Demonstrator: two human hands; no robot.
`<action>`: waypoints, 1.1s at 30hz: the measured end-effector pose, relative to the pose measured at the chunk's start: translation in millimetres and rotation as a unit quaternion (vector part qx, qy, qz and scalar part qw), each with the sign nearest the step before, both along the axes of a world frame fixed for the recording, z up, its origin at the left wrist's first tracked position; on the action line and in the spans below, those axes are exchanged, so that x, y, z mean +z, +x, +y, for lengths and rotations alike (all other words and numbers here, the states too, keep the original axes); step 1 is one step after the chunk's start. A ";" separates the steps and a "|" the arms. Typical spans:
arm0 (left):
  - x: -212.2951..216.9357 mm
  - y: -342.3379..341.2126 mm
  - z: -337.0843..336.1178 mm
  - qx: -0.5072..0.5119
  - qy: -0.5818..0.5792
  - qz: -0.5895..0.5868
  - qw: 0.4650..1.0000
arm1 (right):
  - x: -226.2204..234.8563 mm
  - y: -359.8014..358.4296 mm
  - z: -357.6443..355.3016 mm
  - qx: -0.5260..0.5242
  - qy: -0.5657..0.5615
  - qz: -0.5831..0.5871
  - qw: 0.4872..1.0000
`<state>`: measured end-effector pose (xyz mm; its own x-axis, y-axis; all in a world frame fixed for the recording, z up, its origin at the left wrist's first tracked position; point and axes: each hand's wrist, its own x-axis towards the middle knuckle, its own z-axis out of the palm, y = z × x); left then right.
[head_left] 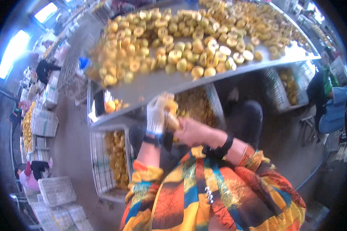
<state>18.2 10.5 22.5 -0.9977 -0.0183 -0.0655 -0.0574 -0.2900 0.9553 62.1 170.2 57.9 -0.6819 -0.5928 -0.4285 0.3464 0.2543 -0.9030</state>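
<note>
In front of my body, my left hand (157, 114), in a white knitted glove, is closed around a piece of yellow fruit (169, 107). My bare right hand (192, 132) is pressed up close to the fruit, its fingers closed. What the right fingers grip is blurred and mostly hidden by the hands. Both hands are just off the near edge of a metal table (138, 89). Many yellow fruit halves (174, 57) are heaped on the table, some with the cut face up and a dark hollow in the middle.
Below my left forearm stands a white plastic crate (99, 165) with fruit in it. Another crate (216, 101) with fruit sits under the table edge, and a third crate (275, 92) stands at right. Stacked crates (44, 124) and other people are at far left; a blue garment (337, 109) shows at far right.
</note>
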 end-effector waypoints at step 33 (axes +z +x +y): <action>-16.6 -218.8 75.3 -0.142 -0.675 0.026 0.723 | -68.8 -63.5 75.6 0.019 0.150 0.537 0.830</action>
<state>-200.6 85.7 6.0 -0.9742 0.1758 -0.1418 0.1147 0.9259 0.3600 -1.4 245.8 -10.9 -0.7492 -0.5996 0.2812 -0.6307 0.5163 -0.5794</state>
